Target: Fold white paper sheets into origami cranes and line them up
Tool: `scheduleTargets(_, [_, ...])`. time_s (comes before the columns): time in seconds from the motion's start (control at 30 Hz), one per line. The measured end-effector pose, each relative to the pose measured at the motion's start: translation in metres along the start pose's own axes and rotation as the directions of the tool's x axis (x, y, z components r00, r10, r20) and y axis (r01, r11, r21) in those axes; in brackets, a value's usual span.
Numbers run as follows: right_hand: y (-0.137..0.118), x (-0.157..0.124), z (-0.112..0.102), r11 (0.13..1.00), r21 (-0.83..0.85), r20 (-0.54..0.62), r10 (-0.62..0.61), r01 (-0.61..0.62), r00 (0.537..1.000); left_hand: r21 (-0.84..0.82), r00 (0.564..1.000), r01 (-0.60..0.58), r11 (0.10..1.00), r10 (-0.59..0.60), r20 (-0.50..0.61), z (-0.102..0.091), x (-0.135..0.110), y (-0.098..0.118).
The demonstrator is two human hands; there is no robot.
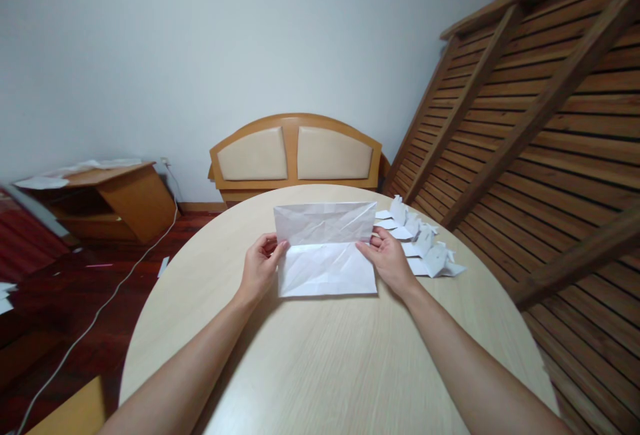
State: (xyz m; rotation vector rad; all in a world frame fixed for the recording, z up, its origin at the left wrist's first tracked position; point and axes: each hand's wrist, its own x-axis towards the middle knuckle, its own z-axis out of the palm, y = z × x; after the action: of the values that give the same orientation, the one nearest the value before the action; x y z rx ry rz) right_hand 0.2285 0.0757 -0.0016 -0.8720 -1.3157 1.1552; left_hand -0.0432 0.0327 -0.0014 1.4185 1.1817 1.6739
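A creased white sheet of paper (325, 248) lies on the round pale wooden table (320, 355), its far half raised along a horizontal fold. My left hand (260, 267) pinches the sheet's left edge at the fold, thumb on top. My right hand (389, 258) pinches the right edge at the same height. Both hands are closed on the paper.
Several folded white paper pieces (420, 242) sit in a heap on the table to the right of the sheet. A wooden headboard (296, 155) leans on the wall behind. Slatted bed frames (540, 128) stand at right. A low cabinet (115, 198) and a cable (100, 308) are at left.
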Motion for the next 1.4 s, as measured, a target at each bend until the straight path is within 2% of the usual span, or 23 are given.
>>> scheduleTargets(0.13, [0.004,0.002,-0.002,0.998,-0.057,0.000,-0.028,0.028,1.000,-0.017,0.999,0.017,1.000,-0.018,-0.042,0.000,0.001,-0.002])
scheduleTargets(0.23, [0.007,0.003,-0.006,0.989,-0.124,0.020,-0.072,0.074,0.997,-0.017,0.999,0.046,0.999,-0.047,-0.017,0.000,0.002,-0.004])
scheduleTargets(0.43, [0.006,0.003,-0.013,0.979,-0.203,0.009,0.000,0.002,1.000,-0.095,0.995,0.104,0.990,-0.103,0.020,-0.004,0.002,-0.005])
scheduleTargets(0.53, [0.005,0.004,-0.015,0.974,-0.217,-0.011,0.058,-0.060,0.998,-0.068,0.994,0.109,0.992,-0.108,0.025,-0.004,0.002,-0.004])
scheduleTargets(0.6, [0.002,0.003,-0.014,0.960,-0.281,-0.031,-0.005,-0.004,1.000,-0.015,0.996,0.084,0.996,-0.083,0.038,-0.004,0.001,-0.004])
scheduleTargets(0.67, [-0.002,0.000,-0.011,0.879,-0.460,-0.021,-0.152,0.125,0.988,0.058,0.997,0.024,0.998,-0.028,0.070,-0.004,0.000,-0.004])
scheduleTargets(0.73, [-0.006,-0.006,-0.004,0.699,-0.663,0.082,-0.286,0.267,0.955,0.122,0.991,-0.053,0.991,0.037,0.131,-0.003,-0.002,-0.002])
scheduleTargets(0.77, [-0.008,-0.010,0.000,0.611,-0.720,0.165,-0.312,0.330,0.936,0.139,0.983,-0.089,0.986,0.065,0.171,-0.003,-0.004,-0.001])
scheduleTargets(0.83, [-0.011,-0.016,0.008,0.492,-0.764,0.278,-0.334,0.418,0.901,0.140,0.963,-0.145,0.980,0.107,0.247,-0.002,-0.006,0.002])
scheduleTargets(0.93, [-0.013,-0.023,0.017,0.412,-0.802,0.344,-0.271,0.432,0.899,0.119,0.934,-0.198,0.973,0.150,0.324,0.001,-0.010,0.006])
scheduleTargets(1.03, [-0.014,-0.024,0.019,0.416,-0.795,0.387,-0.212,0.441,0.897,0.115,0.921,-0.211,0.971,0.158,0.357,0.004,-0.013,0.007])
scheduleTargets(1.17, [-0.016,-0.024,0.020,0.500,-0.740,0.427,-0.166,0.449,0.889,0.108,0.927,-0.161,0.981,0.113,0.357,0.008,-0.015,0.005])
scheduleTargets(1.3, [-0.015,-0.026,0.021,0.507,-0.744,0.414,-0.163,0.436,0.896,0.097,0.969,0.010,0.995,-0.033,0.245,0.007,-0.014,0.006])
scheduleTargets(1.4, [-0.014,-0.027,0.022,0.492,-0.762,0.392,-0.168,0.422,0.904,0.053,0.950,0.150,0.987,-0.159,0.271,0.006,-0.014,0.007])
